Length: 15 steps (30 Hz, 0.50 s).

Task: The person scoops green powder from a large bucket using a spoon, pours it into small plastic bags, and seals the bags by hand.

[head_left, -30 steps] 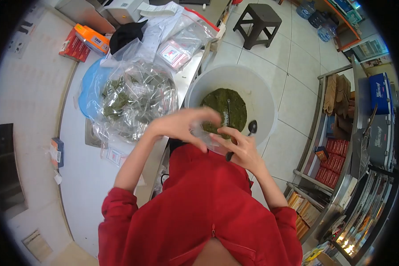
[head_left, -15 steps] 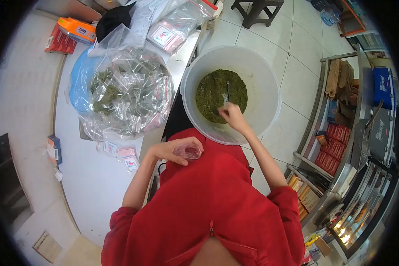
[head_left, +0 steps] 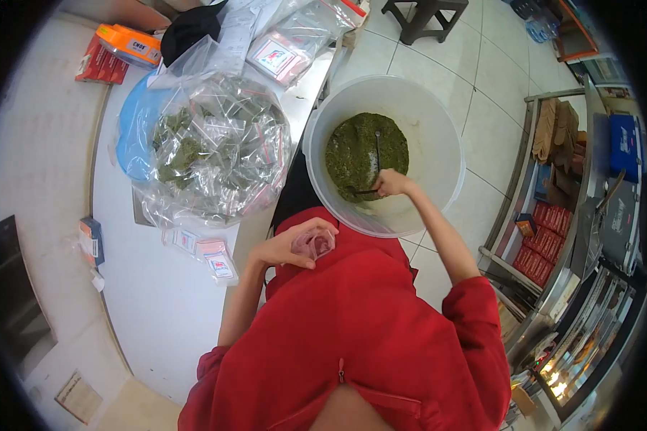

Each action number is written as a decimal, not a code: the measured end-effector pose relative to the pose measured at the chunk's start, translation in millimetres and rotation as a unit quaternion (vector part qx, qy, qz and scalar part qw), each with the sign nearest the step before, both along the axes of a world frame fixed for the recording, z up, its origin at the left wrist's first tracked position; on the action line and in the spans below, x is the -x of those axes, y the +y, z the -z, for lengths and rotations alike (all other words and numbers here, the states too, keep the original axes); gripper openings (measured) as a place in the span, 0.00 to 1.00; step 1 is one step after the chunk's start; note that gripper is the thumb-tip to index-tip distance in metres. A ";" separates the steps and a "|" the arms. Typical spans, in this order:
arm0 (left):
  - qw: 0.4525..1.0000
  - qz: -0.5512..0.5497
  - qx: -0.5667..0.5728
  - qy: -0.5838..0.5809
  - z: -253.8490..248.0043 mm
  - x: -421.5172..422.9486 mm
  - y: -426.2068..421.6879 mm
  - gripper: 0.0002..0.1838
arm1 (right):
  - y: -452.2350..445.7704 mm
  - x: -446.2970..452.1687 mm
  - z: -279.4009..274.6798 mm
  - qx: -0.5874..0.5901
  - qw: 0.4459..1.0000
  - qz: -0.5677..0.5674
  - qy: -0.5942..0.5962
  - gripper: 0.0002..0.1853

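Note:
My left hand [head_left: 294, 244] is closed around a small clear plastic bag [head_left: 314, 244], its mouth spread open, close to the red clothing on my lap. Inside the large translucent bucket [head_left: 435, 147], my right hand [head_left: 393, 183] grips the dark handle of a spoon [head_left: 366, 192]. The spoon's far end rests in dry, crumbly green herb [head_left: 352, 154] at the bucket's bottom. A second long thin utensil [head_left: 378, 149] lies on the herb beyond that hand.
Left of the bucket, a table [head_left: 172, 309] carries a big clear bag [head_left: 230, 165] of filled packets, a blue basin [head_left: 131, 133] and several labelled packets [head_left: 218, 260]. A dark stool [head_left: 425, 18] stands ahead. Shelving [head_left: 546, 237] with red boxes is at right.
My right hand has shifted slightly right within the bucket, and the spoon now shows pointing left over the herb. The left hand still holds the bag, whose mouth has tilted a little.

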<state>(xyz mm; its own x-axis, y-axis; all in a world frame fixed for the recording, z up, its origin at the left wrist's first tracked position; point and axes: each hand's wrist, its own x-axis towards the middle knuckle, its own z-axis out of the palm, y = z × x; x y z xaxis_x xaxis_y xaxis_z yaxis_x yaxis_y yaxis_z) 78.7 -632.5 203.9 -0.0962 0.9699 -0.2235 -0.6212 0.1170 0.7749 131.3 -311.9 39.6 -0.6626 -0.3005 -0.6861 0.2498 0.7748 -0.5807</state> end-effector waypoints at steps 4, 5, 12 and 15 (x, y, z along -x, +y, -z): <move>0.998 -0.001 -0.023 0.058 -6.7 12.9 13.4 0.35 | 36.3 -20.5 -59.1 0.202 0.933 0.249 -0.161 0.18; 0.999 0.002 0.023 0.039 -13.7 17.5 14.0 0.33 | 37.1 -25.2 -73.2 0.201 0.933 0.253 -0.159 0.18; 0.941 -0.199 0.115 0.249 -21.0 38.4 50.4 0.30 | 21.2 -52.5 -153.0 0.291 0.833 0.468 -0.046 0.17; 0.881 -0.288 0.114 0.358 -3.5 35.1 86.6 0.27 | 12.9 -60.2 -189.8 0.243 0.822 0.514 0.039 0.16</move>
